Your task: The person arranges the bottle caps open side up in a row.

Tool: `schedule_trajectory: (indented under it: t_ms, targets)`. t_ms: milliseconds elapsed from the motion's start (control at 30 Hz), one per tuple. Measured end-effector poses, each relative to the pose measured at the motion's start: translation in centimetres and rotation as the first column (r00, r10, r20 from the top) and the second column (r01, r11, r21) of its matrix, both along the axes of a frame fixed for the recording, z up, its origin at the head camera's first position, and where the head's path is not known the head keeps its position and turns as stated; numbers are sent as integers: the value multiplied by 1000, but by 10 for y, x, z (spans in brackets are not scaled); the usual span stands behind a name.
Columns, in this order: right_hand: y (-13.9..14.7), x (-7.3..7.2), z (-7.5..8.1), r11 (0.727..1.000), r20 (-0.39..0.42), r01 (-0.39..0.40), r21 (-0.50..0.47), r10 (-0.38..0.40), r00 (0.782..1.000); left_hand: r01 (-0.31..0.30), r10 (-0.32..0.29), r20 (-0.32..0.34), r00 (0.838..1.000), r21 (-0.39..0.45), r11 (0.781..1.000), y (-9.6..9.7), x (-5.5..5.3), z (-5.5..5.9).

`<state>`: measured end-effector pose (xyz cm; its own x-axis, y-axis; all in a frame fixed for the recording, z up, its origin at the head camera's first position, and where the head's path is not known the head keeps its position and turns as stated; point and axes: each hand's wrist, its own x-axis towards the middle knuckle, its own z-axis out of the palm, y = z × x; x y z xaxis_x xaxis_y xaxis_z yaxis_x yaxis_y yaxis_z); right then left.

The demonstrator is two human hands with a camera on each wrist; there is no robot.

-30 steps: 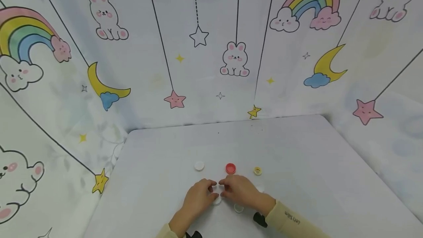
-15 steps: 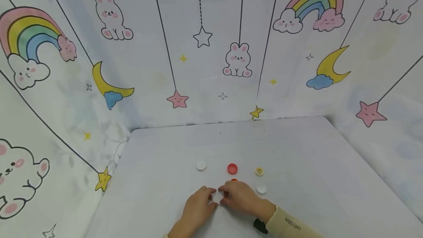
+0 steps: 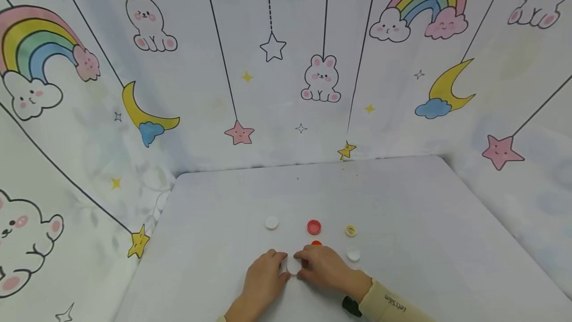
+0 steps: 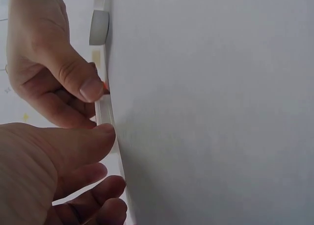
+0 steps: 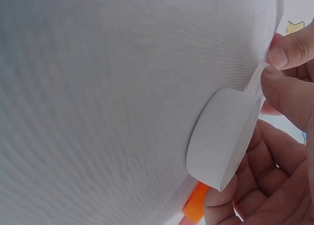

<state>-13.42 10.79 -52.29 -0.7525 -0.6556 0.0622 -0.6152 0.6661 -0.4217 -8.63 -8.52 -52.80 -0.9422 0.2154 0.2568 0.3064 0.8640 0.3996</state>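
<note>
A round white bottle cap (image 3: 293, 266) lies on the table between my two hands. My left hand (image 3: 263, 280) holds its left edge with thumb and forefinger. The right hand (image 3: 328, 270) pinches the opposite edge with thumb and fingers. Both thumbs nearly meet at the cap in the left wrist view, where only a thin white side (image 4: 106, 111) shows. Under the right hand another white cap (image 5: 221, 139) stands close by, hidden from the head view. An orange cap (image 3: 316, 243) sits just behind the right hand's fingers, partly covered.
Behind the hands lie a white cap (image 3: 271, 223), a red cap (image 3: 314, 227) and a small yellow cap (image 3: 350, 231). To the right is one more white cap (image 3: 353, 254). The white table (image 3: 214, 212) ends at a printed backdrop (image 3: 277, 88).
Both hands have come slightly nearer the body and closed in around the white cap. The orange cap and right-hand white cap came into sight; the left fingers spread a little to the left.
</note>
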Motion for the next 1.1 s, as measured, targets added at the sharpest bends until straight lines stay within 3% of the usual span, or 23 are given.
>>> schedule_trajectory:
  t_ms: [533, 1100]
  targets:
    - [-2, 2, 1, 1000, -10, -12, -17, 12, 1000, 40, -40, -38, 998, -21, 999, 2, 0, -2]
    - [-2, 0, 0, 1000, 11, -9, 2, 9, 1000, 61, -63, 25, 998, 54, 997, 3, -3, -1]
